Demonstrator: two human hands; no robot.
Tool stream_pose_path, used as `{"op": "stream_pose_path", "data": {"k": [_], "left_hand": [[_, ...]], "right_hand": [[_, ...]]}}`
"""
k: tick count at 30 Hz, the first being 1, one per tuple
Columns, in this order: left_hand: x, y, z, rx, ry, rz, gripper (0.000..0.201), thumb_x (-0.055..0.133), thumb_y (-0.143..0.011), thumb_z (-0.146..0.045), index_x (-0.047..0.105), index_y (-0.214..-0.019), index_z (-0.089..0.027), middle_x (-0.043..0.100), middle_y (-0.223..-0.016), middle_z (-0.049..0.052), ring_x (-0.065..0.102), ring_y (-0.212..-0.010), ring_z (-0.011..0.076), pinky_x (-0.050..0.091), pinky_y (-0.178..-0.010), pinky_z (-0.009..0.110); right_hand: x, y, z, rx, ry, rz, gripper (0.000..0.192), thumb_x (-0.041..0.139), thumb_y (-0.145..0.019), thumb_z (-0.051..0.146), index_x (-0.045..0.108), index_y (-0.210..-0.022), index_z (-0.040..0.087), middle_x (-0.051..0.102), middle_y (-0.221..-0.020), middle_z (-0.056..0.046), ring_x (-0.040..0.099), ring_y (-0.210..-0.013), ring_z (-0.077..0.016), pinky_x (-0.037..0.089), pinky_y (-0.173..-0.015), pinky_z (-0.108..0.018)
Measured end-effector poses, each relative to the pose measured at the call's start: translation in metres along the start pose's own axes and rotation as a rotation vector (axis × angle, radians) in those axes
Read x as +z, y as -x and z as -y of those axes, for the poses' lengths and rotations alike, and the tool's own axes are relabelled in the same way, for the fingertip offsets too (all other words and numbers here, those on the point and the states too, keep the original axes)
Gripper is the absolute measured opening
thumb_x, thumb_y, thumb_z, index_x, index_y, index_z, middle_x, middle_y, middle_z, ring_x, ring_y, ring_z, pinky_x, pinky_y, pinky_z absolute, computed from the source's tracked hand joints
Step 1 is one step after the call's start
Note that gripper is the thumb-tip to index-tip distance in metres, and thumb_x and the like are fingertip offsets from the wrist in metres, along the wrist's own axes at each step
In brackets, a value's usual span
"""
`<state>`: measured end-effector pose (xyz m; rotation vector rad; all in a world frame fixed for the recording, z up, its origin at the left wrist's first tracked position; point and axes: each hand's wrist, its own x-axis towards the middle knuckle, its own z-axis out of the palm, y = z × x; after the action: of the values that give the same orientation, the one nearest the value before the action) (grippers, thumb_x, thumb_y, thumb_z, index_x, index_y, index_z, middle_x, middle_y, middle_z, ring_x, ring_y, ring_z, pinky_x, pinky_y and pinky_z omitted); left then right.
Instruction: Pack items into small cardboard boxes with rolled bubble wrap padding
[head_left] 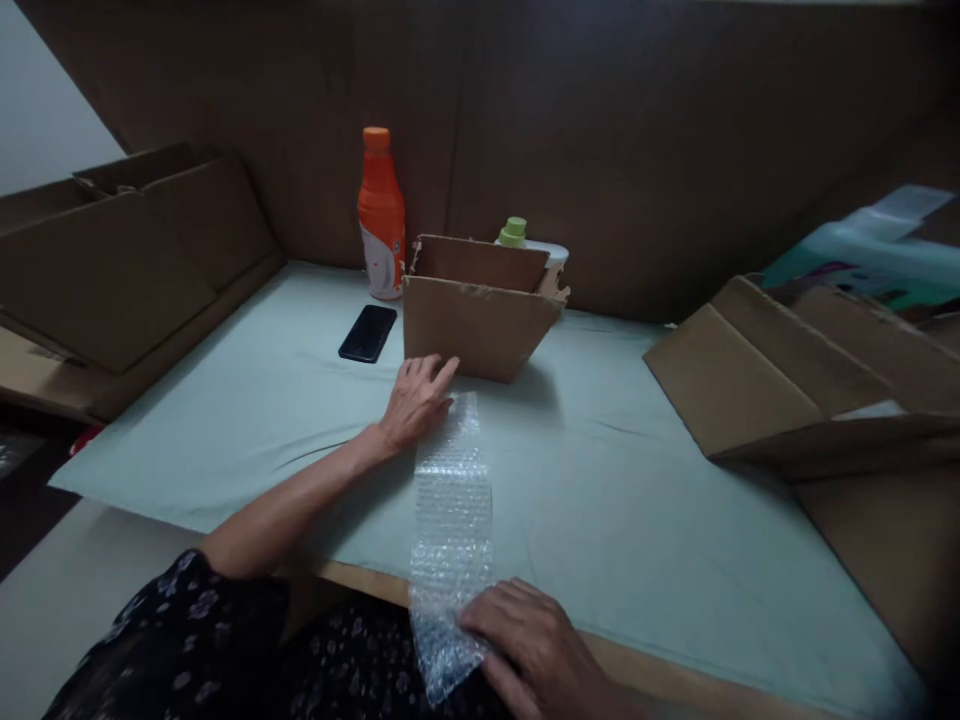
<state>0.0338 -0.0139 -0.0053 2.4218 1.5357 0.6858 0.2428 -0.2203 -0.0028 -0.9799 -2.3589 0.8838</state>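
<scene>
We see a long strip of bubble wrap (453, 520) lying flat on a pale green sheet (637, 520) that covers the table. The left hand (415, 402) rests on the far end of the strip, with its fingers spread out and pressing down flat. The right hand (534, 650) lies on the near end, at the table's edge, with fingers loose and flat on top, not closed around it.

Just past the left hand stands a small open cardboard box (480, 305). A black phone (367, 333) lies beside the box on the left. Behind the phone stands an orange bottle (381, 215). A bottle with a green cap (514, 232) peeks up behind the box. Big flat cardboard pieces (757, 375) lie at the right.
</scene>
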Motion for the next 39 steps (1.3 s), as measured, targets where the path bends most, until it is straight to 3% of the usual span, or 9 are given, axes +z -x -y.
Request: {"op": "stream_pose_path", "data": {"k": [4, 9, 14, 19, 23, 28, 31, 35, 39], "left_hand": [[-0.031, 0.085, -0.007, 0.033, 0.366, 0.146, 0.042, 0.062, -0.091, -0.038, 0.062, -0.128, -0.018, 0.066, -0.123, 0.012, 0.06, -0.114, 0.0263, 0.046, -0.102, 0.041], [-0.047, 0.163, -0.04, -0.187, 0.872, 0.298, 0.081, 0.073, -0.079, -0.051, 0.043, -0.151, -0.026, 0.067, -0.128, 0.01, 0.062, -0.113, 0.0287, 0.047, -0.1, 0.042], [-0.01, 0.153, -0.034, -0.401, 0.536, 0.107, 0.066, 0.056, -0.086, -0.025, 0.044, -0.15, -0.022, 0.069, -0.09, 0.004, 0.06, -0.077, 0.0191, 0.049, -0.077, 0.032], [0.012, 0.144, -0.012, -0.36, 0.348, 0.145, 0.073, 0.053, -0.087, -0.025, 0.031, -0.156, -0.021, 0.069, -0.084, 0.001, 0.061, -0.073, 0.0198, 0.049, -0.073, 0.032], [0.015, 0.142, -0.01, -0.326, 0.278, 0.128, 0.071, 0.054, -0.089, -0.025, 0.03, -0.156, -0.02, 0.07, -0.088, 0.004, 0.065, -0.078, 0.022, 0.051, -0.076, 0.035], [-0.005, 0.151, -0.016, -0.163, 0.342, -0.123, 0.069, 0.06, -0.093, -0.03, 0.029, -0.155, -0.025, 0.059, -0.131, 0.014, 0.059, -0.116, 0.0277, 0.05, -0.097, 0.043], [-0.019, 0.169, -0.023, -0.01, 0.398, -0.093, 0.074, 0.067, -0.089, -0.033, 0.03, -0.153, -0.029, 0.05, -0.143, 0.014, 0.048, -0.131, 0.031, 0.042, -0.109, 0.048], [-0.012, 0.181, -0.031, 0.033, 0.44, 0.003, 0.061, 0.055, -0.093, -0.016, 0.035, -0.149, -0.029, 0.066, -0.116, 0.008, 0.058, -0.108, 0.0237, 0.049, -0.096, 0.041], [0.01, 0.163, -0.025, -0.038, 0.282, -0.019, 0.052, 0.052, -0.095, -0.016, 0.039, -0.145, -0.021, 0.066, -0.096, 0.006, 0.058, -0.085, 0.0231, 0.051, -0.079, 0.04]], "right_hand": [[-0.008, -0.013, -0.006, -0.035, -0.051, -0.031, 0.023, 0.056, -0.086, 0.01, 0.068, -0.101, 0.023, 0.076, -0.088, -0.003, 0.069, -0.079, -0.0182, 0.053, -0.074, -0.032], [-0.033, -0.058, -0.027, -0.041, 0.019, -0.053, 0.016, 0.058, -0.093, 0.022, 0.07, -0.103, 0.025, 0.078, -0.091, -0.003, 0.072, -0.079, -0.0185, 0.056, -0.073, -0.031], [-0.034, -0.092, -0.059, 0.043, 0.216, -0.292, 0.028, 0.06, -0.093, 0.036, 0.065, -0.117, 0.022, 0.075, -0.11, -0.01, 0.071, -0.098, -0.0265, 0.058, -0.085, -0.043], [-0.027, -0.055, -0.051, -0.069, 0.345, -0.291, 0.035, 0.062, -0.092, 0.027, 0.058, -0.127, 0.023, 0.068, -0.126, -0.013, 0.064, -0.115, -0.0281, 0.055, -0.093, -0.047], [-0.007, -0.04, -0.038, -0.156, 0.391, -0.105, 0.045, 0.065, -0.088, 0.024, 0.057, -0.132, 0.019, 0.063, -0.137, -0.016, 0.06, -0.121, -0.0319, 0.054, -0.093, -0.05], [0.009, -0.055, -0.035, -0.141, 0.346, -0.213, 0.021, 0.052, -0.094, 0.011, 0.065, -0.109, 0.019, 0.075, -0.104, -0.01, 0.069, -0.096, -0.0241, 0.054, -0.082, -0.041], [0.01, -0.057, -0.032, -0.138, 0.257, -0.251, 0.018, 0.052, -0.095, 0.012, 0.066, -0.102, 0.019, 0.075, -0.089, -0.007, 0.069, -0.078, -0.0204, 0.052, -0.071, -0.036], [0.008, -0.054, -0.033, -0.011, 0.082, -0.264, 0.012, 0.054, -0.097, 0.02, 0.066, -0.1, 0.021, 0.075, -0.084, -0.004, 0.069, -0.073, -0.0175, 0.054, -0.067, -0.032], [0.0, -0.051, -0.039, -0.043, 0.26, -0.449, 0.022, 0.063, -0.094, 0.022, 0.064, -0.115, 0.02, 0.074, -0.106, -0.009, 0.07, -0.095, -0.0218, 0.056, -0.081, -0.037]]}}
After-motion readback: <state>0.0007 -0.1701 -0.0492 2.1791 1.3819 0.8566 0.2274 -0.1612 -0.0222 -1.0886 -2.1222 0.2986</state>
